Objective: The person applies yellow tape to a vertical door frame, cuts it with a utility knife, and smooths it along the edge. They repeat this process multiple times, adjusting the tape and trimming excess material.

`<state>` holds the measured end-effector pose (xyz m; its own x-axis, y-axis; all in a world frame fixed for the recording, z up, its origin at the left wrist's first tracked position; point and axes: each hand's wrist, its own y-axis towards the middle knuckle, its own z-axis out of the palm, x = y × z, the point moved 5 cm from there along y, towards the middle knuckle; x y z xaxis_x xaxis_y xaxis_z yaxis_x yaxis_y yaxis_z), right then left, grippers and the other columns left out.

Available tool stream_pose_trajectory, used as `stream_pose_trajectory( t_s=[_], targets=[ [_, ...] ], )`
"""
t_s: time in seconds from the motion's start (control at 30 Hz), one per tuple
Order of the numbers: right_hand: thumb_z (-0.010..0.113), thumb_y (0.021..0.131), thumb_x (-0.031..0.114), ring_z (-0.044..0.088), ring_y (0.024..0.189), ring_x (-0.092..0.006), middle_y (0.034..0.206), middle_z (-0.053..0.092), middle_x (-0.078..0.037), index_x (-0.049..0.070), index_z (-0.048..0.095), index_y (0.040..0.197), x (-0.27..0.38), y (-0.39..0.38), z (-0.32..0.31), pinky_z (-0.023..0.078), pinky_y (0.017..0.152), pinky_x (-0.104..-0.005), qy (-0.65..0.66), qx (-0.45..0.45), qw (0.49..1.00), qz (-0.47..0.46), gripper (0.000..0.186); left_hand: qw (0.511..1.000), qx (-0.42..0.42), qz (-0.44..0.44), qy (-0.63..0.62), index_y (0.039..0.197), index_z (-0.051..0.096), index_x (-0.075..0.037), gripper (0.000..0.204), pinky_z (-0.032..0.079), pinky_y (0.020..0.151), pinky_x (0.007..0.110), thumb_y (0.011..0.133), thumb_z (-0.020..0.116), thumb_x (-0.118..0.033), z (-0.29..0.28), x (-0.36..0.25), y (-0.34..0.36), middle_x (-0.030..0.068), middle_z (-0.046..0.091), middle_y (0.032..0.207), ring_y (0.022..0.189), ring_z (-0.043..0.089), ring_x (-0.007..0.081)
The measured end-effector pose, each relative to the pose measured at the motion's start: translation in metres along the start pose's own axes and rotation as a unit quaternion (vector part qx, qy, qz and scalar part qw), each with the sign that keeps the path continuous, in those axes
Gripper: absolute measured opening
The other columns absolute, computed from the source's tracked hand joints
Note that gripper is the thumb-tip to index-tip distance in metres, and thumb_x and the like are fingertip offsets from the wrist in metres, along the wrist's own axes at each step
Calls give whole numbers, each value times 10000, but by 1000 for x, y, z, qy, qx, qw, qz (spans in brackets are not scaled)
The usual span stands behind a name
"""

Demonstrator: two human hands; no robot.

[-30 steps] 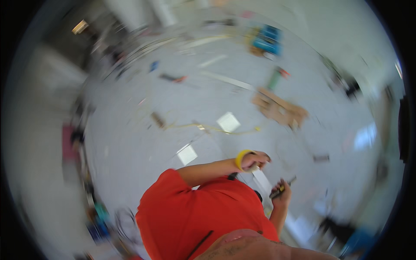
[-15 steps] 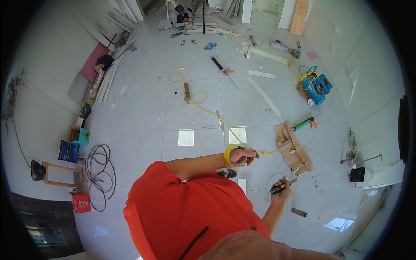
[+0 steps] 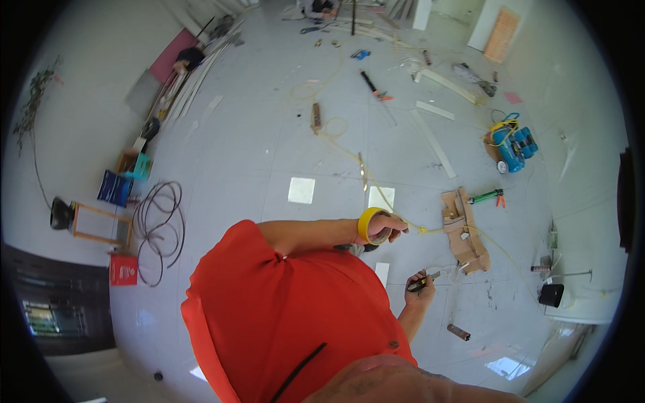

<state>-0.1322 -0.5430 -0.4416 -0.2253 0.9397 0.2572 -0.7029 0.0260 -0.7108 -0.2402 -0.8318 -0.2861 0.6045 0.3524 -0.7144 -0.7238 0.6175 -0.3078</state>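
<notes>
My left hand point(image 3: 392, 227) is held out in front of my red shirt, its fingers curled together. A roll of yellow tape point(image 3: 363, 226) encircles this hand near the wrist. Whether the fingertips pinch anything else is too small to make out. Lower and to the right, my right hand point(image 3: 418, 295) grips a dark-handled utility knife point(image 3: 417, 285), with the blade pointing up and right. Beyond the knife, a torn piece of brown cardboard point(image 3: 463, 235) lies on the floor.
A yellow hose point(image 3: 346, 153) winds across the tiles. A green caulking gun point(image 3: 485, 196) lies beside the cardboard; a blue compressor point(image 3: 512, 146) stands farther right. A loose tube point(image 3: 459, 332) lies near my right arm. Coiled dark hose point(image 3: 158, 228) is at left. Another person point(image 3: 318, 9) crouches far off.
My view has swung, shifting the room's floor items to the right. My right hand with the knife has drawn left, away from the cardboard. My left hand still carries the tape roll.
</notes>
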Motion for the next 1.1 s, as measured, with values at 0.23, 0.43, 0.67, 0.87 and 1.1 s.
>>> stream_pose_trajectory(
  t_s=[0.23, 0.43, 0.67, 0.87, 1.1],
  targets=[
    [496, 1136, 273, 611, 801, -166, 949, 652, -45, 34, 662, 1131, -6, -16, -52, 535, 712, -321, -1, -58, 997, -48, 291, 997, -60, -53, -13, 1031, 700, -20, 296, 465, 779, 320, 1037, 691, -316, -32, 41, -21, 58, 650, 831, 776, 589, 158],
    [505, 1139, 292, 591, 779, -171, 935, 641, -38, 48, 684, 1125, -8, -60, -103, 518, 691, -329, 46, -128, 985, -103, 303, 991, -67, -114, -10, 1069, 703, -50, 319, 434, 702, 255, 1036, 702, -367, -39, 65, -31, 12, 646, 824, 763, 579, 119],
    [601, 1058, 236, 512, 601, -139, 680, 521, 34, 172, 604, 853, -22, -113, -138, 453, 569, -286, 112, -276, 935, -194, 215, 989, 15, -144, 15, 1129, 682, -58, 281, 439, 637, 269, 1059, 653, -328, -41, 99, 29, 10, 634, 827, 745, 571, 125],
    [642, 1072, 190, 633, 731, -211, 920, 673, -107, 18, 625, 1171, -13, -124, -169, 557, 606, -364, 162, -281, 919, -223, 199, 975, -17, -212, -61, 1134, 688, -71, 259, 409, 586, 245, 1095, 643, -322, -31, 64, 59, -8, 573, 845, 743, 501, 108],
    [640, 1067, 234, 607, 655, -216, 778, 632, -61, 91, 643, 963, -48, -102, -177, 536, 587, -362, 196, -338, 894, -220, 177, 956, -17, -291, -13, 1069, 698, -104, 213, 421, 561, 278, 1082, 646, -309, -23, 78, 125, -18, 567, 749, 667, 536, 104]
  ],
)
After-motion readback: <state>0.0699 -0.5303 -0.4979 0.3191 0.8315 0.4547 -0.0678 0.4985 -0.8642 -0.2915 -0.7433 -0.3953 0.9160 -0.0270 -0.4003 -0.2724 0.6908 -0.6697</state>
